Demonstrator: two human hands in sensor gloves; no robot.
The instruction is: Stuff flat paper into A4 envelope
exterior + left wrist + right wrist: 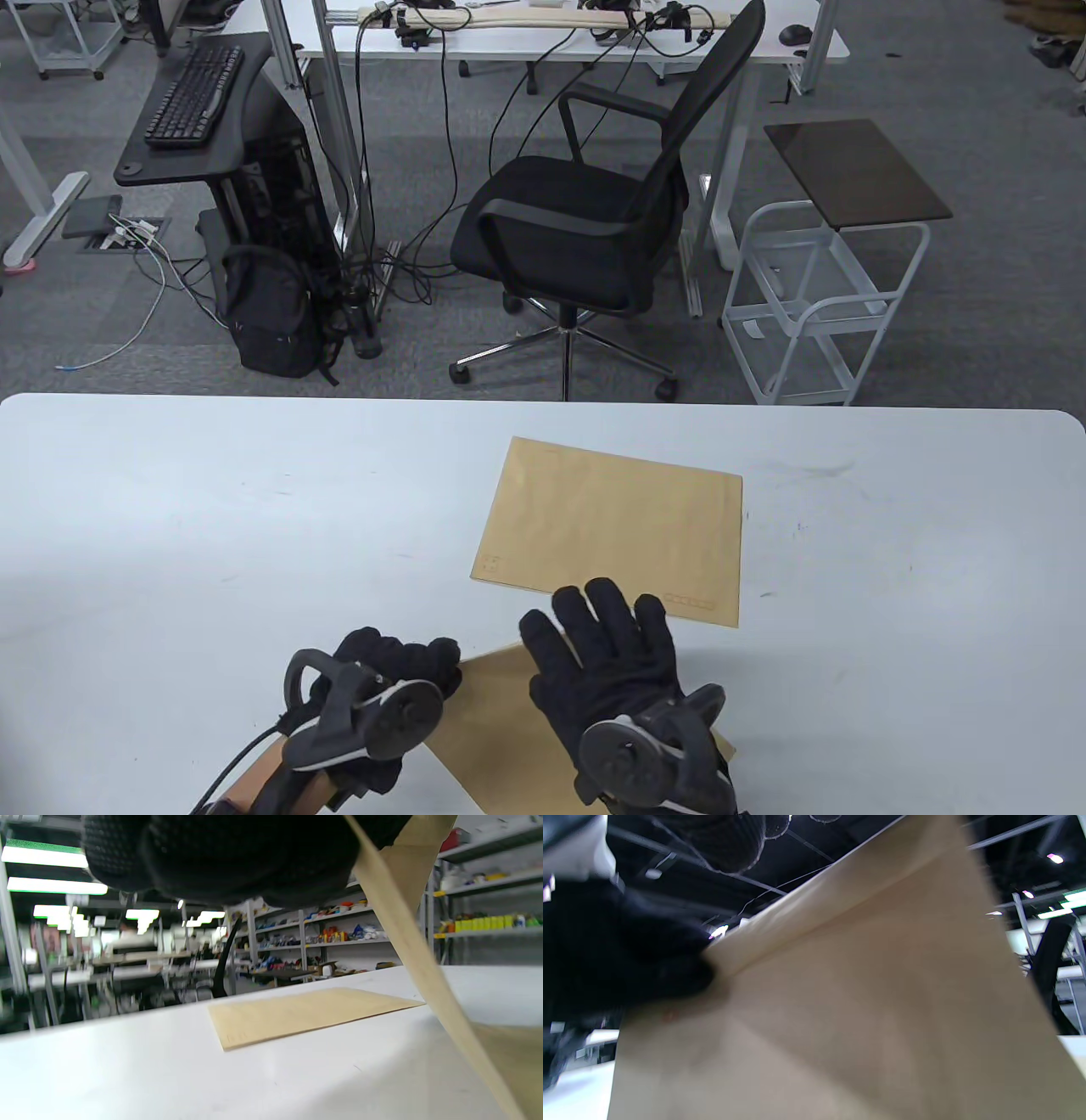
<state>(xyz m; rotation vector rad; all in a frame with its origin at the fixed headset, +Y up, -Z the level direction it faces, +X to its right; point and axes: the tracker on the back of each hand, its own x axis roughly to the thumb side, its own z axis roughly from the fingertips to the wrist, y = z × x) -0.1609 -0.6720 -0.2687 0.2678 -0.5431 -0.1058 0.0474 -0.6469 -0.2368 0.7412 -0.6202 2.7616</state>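
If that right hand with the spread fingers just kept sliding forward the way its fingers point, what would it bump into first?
Most likely the flat envelope lying on the table. The right hand points up-table, and its fingertips already seem to reach that envelope's near edge, though the hand's height above it is unclear.

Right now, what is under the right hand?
Under the right hand is a brown envelope, gripped at its edge by the left hand. The hand hides its middle.

An office-lab: desks, swivel chair (585, 229), keyboard (193, 93), stocked shelving (335, 933).
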